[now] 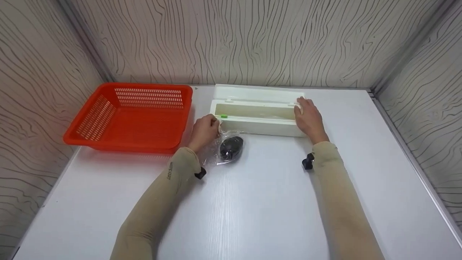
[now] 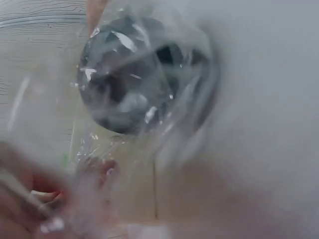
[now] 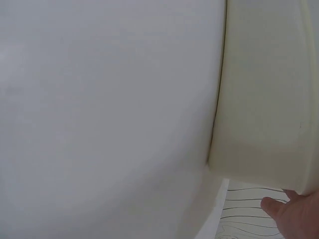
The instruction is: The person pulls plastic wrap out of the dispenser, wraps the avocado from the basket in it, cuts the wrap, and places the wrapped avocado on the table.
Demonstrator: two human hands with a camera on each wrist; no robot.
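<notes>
A long white cling film box (image 1: 263, 128) stands at the back of the table with its lid (image 1: 260, 94) raised and a small green slider (image 1: 223, 116) near its front left corner. At that corner my left hand (image 1: 205, 131) pinches clear cling film (image 2: 94, 149), its fingers bent. The film hangs around a dark, glossy oval object (image 1: 231, 148) lying before the box; its kind is hard to tell through the wrinkles. My right hand (image 1: 309, 118) grips the box's right end, thumb at the opening. Only part of that hand shows in the right wrist view.
A red plastic basket (image 1: 126, 144) with slotted sides stands to the left of the box. The white table (image 1: 267, 206) meets patterned walls (image 1: 252, 43) at the back and both sides.
</notes>
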